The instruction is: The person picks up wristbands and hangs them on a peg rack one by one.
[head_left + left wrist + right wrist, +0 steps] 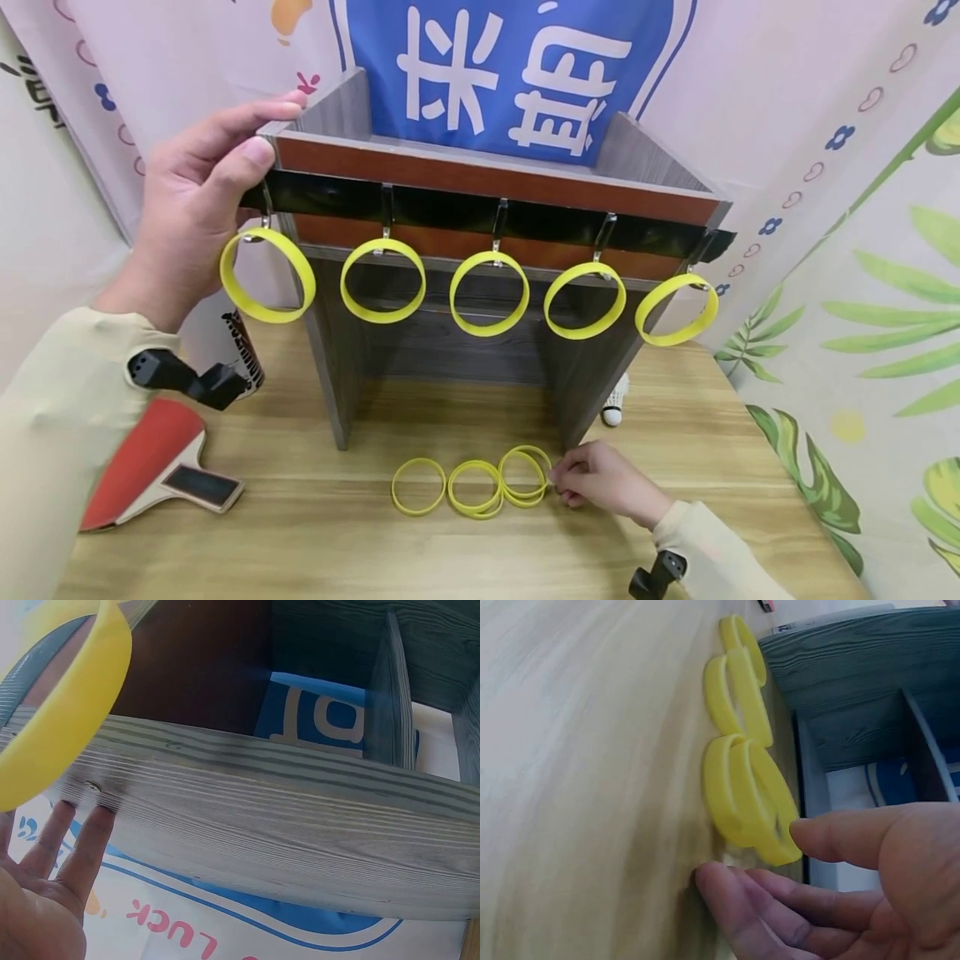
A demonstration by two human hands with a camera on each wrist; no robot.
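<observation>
A grey wooden shelf (337, 358) stands tilted. A black strip (442, 208) with several hooks runs along its upper front, and a yellow wristband (489, 332) hangs from each hook. My left hand (191, 192) rests on the shelf's upper left corner, thumb at the front. Its fairly straight fingers touch the side panel (247, 802) in the left wrist view. On the table lies a row of several yellow wristbands (720, 787). At the row's right end, my right hand (600, 482) holds its thumb against a wristband, with a gap between thumb and fingers.
A red table tennis paddle (161, 458) lies at the left of the wooden table (337, 558). Behind it stands a white cylinder with black lettering (243, 350). A shuttlecock (615, 404) lies beside the shelf's right leg. Printed cloth (787, 108) hangs behind.
</observation>
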